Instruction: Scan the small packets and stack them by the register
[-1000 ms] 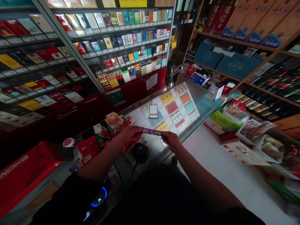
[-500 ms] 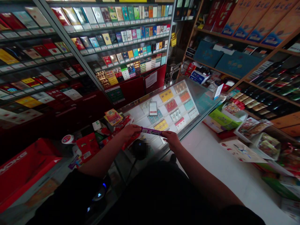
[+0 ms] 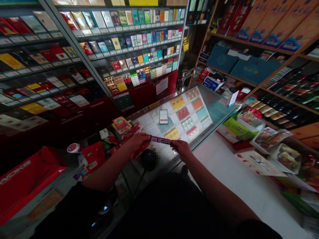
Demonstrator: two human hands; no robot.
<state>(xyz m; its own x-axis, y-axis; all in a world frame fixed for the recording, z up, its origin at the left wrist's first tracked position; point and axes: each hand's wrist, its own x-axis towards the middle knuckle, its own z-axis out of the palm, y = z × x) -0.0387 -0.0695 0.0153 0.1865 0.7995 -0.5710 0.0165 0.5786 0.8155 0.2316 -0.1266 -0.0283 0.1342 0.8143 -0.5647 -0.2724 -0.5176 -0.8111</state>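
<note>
A slim purple packet (image 3: 161, 140) with a white barcode patch is stretched level between my two hands, above the glass counter. My left hand (image 3: 139, 140) pinches its left end. Its right end sits in the closed fingers of my right hand (image 3: 182, 148). Just below the packet stands a dark rounded device (image 3: 149, 160) with a cable, partly blurred out. Close by my left hand lie red snack packets (image 3: 132, 132) and an orange-and-yellow box (image 3: 121, 124).
The glass display counter (image 3: 214, 114) holds several flat cigarette packs. Shelves of cigarette packs (image 3: 139, 41) fill the back wall. A red box (image 3: 30, 179) sits at left, and a white round-lidded tub (image 3: 73, 148) near it. Open boxes of packaged snacks (image 3: 285, 156) stand at right below wine bottles.
The surroundings have shifted slightly down and right in view. My right hand's fingers look a little more curled around the packet's end; the packet stays almost in place.
</note>
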